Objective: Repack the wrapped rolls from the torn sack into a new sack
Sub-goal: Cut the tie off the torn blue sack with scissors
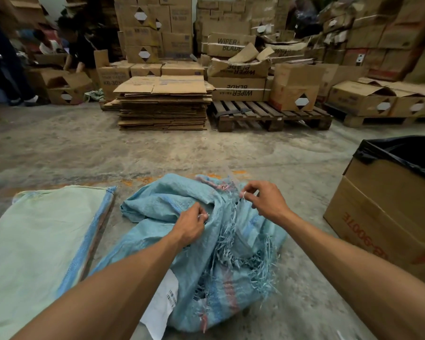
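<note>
A torn blue woven sack lies crumpled on the concrete floor in front of me, its ripped edge frayed into loose strips. My left hand pinches the sack's fabric near the tear. My right hand pinches the frayed edge a little farther back and to the right. A white label shows on the sack's near side. To the left, a pale green sack with a blue side stripe lies flat on the floor. No wrapped rolls are visible; the blue sack hides its contents.
A cardboard box lined with a black bag stands at the right. Beyond are a stack of flattened cardboard, a wooden pallet and many stacked boxes. People work at the far left.
</note>
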Available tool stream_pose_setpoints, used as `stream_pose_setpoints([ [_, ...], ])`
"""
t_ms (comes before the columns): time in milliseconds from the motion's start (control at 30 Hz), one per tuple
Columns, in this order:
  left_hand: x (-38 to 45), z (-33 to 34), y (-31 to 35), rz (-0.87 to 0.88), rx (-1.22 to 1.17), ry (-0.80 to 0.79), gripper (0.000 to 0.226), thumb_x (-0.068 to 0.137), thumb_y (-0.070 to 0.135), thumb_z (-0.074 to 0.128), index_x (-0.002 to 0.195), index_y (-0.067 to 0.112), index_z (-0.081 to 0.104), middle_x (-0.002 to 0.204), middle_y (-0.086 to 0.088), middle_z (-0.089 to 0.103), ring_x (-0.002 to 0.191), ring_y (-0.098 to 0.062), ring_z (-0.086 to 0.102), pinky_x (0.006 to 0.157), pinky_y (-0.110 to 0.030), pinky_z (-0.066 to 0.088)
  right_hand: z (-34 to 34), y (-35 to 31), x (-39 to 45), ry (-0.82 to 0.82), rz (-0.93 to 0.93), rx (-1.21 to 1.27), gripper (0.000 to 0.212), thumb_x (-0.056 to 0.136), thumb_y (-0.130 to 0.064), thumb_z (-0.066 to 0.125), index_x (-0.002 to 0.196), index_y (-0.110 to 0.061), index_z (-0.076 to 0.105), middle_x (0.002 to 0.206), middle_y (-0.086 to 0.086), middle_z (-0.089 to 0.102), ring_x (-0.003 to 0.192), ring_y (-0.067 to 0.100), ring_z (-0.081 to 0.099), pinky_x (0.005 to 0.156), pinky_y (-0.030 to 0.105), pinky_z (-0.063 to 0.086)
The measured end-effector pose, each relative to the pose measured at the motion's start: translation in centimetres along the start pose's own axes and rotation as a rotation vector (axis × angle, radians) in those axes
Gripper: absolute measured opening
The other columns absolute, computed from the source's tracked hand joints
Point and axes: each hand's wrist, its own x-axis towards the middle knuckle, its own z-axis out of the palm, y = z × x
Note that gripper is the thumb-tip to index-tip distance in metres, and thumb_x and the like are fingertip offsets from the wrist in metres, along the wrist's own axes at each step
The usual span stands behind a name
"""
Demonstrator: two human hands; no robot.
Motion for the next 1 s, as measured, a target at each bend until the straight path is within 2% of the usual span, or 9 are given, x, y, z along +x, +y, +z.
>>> stream_pose_setpoints([
  [200,0.1,0.8,0.5,0.018,0.057,-0.061,0.018,0.102,0.019,0.041,0.083,0.019,0.042,0.082,0.000,0.052,0.076,-0.016,0.047,0.065,-0.030,0.037,-3.7,1.5,-0.7,-0.128,-0.061,-0.091,0.014,0.089,-0.025,0.069,0.083,-0.013,0.069,0.077,-0.009,0.060,0.066,0.006,0.053,0.063,0.028,0.045],
  [300,0.2,0.8,0.5,0.014,0.085,-0.063,0.014,0.100,0.013,0.040,0.087,0.015,0.044,0.084,-0.004,0.054,0.076,-0.019,0.047,0.065,-0.031,0.037,-4.2,1.9,-1.2,-0.191,0.021,0.248,0.011,0.094,-0.010,0.064,0.089,0.000,0.062,0.071,0.005,0.064,0.057,0.008,0.055,0.057,0.021,0.045],
  [400,0.3,0.7,0.4,-0.021,0.047,-0.072,0.020,0.101,0.013,0.040,0.082,0.020,0.042,0.080,-0.001,0.052,0.067,-0.012,0.044,0.057,-0.029,0.037,-4.6,2.0,-1.5,-0.246,0.091,0.440,0.017,0.092,-0.008,0.066,0.099,0.008,0.063,0.064,0.009,0.061,0.056,0.013,0.058,0.060,0.025,0.052],
  [533,0.3,0.5,0.8,0.000,-0.006,-0.012,0.018,0.101,0.017,0.046,0.083,0.017,0.046,0.084,-0.001,0.055,0.081,-0.018,0.051,0.073,-0.030,0.039,-5.9,1.9,-1.4,-0.229,0.175,0.640,0.020,0.089,-0.007,0.069,0.106,0.002,0.066,0.068,0.008,0.065,0.063,0.017,0.061,0.072,0.032,0.056],
  [633,0.3,0.1,1.7,0.036,-0.094,0.122,0.018,0.098,0.016,0.053,0.081,0.020,0.053,0.085,0.003,0.060,0.088,-0.017,0.056,0.079,-0.030,0.041,-7.4,1.4,-1.2,-0.154,0.210,0.730,0.024,0.089,-0.007,0.069,0.112,0.001,0.067,0.076,0.008,0.069,0.071,0.018,0.065,0.072,0.030,0.058],
  [733,0.0,-0.4,3.4,0.098,-0.093,0.293,0.009,0.094,0.020,0.057,0.087,0.018,0.062,0.094,0.003,0.062,0.091,-0.015,0.059,0.084,-0.033,0.048,-9.3,0.1,-1.1,-0.207,0.175,0.608,0.021,0.090,-0.012,0.068,0.108,-0.002,0.068,0.082,0.012,0.072,0.067,0.018,0.065,0.061,0.024,0.054],
  [867,-1.0,-1.5,5.9,0.191,0.167,0.434,0.012,0.091,0.027,0.056,0.081,0.021,0.059,0.086,0.008,0.051,0.077,-0.009,0.052,0.061,-0.020,0.037,-11.5,-2.0,-0.2,-0.496,0.046,0.190,0.016,0.091,-0.018,0.068,0.101,-0.005,0.070,0.087,0.010,0.076,0.066,0.016,0.062,0.055,0.023,0.048],
  [933,-1.5,-1.6,6.1,0.255,0.160,0.391,0.012,0.091,0.027,0.057,0.082,0.020,0.060,0.084,0.009,0.053,0.076,-0.007,0.055,0.062,-0.017,0.040,-11.4,-2.6,-0.2,-0.610,-0.015,0.031,0.014,0.092,-0.018,0.068,0.099,-0.006,0.071,0.086,0.008,0.076,0.062,0.013,0.060,0.052,0.022,0.044],
  [1000,-2.4,-1.3,5.5,0.332,0.058,0.231,0.011,0.090,0.027,0.063,0.082,0.020,0.066,0.084,0.009,0.058,0.077,-0.005,0.059,0.070,-0.017,0.046,-10.4,-2.4,-0.9,-0.739,-0.032,-0.050,0.014,0.092,-0.020,0.068,0.098,-0.008,0.072,0.084,0.005,0.076,0.060,0.010,0.059,0.050,0.021,0.042],
])
